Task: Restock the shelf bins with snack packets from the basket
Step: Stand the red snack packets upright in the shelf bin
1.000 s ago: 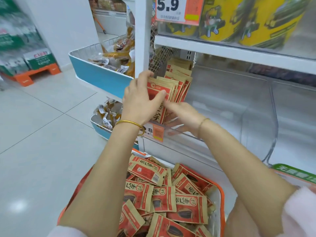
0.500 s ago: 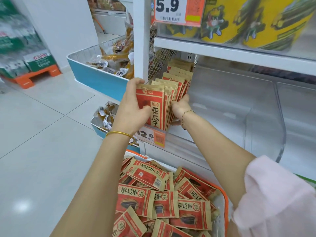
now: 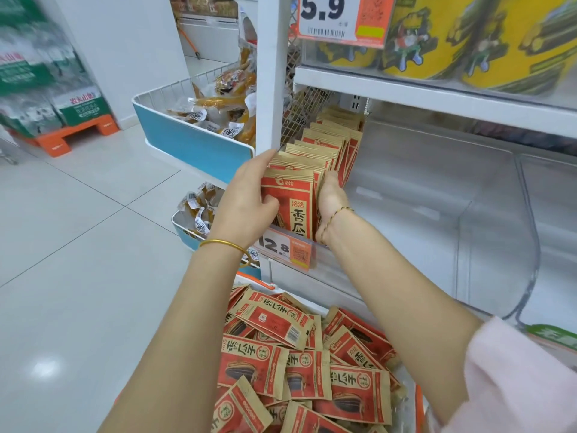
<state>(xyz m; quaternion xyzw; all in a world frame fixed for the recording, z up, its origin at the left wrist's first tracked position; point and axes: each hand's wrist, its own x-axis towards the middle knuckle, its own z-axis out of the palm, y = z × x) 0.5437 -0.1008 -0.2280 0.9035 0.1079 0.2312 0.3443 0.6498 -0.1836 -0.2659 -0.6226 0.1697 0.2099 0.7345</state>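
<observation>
Both hands on upright row of packets (image 3: 327,148) at left end of clear bin (image 3: 468,232).

Gripping left edge of front packets with left hand (image 3: 249,195): fingers curled behind, thumb across the red face. Pressing right hand (image 3: 329,198) against right side of same row, with fingertips hidden among packets, so impossible to tell grip there. Standing on edge and running back along the mesh side, directly above price tag (image 3: 285,250) marked 12.8. Below, heaped flat in orange-rimmed basket (image 3: 419,407): loose packets (image 3: 299,364), lying at mixed angles. On shelf above: yellow tubs (image 3: 499,42). To the left: blue bin (image 3: 193,145) with yellow-brown snack bags.
</observation>
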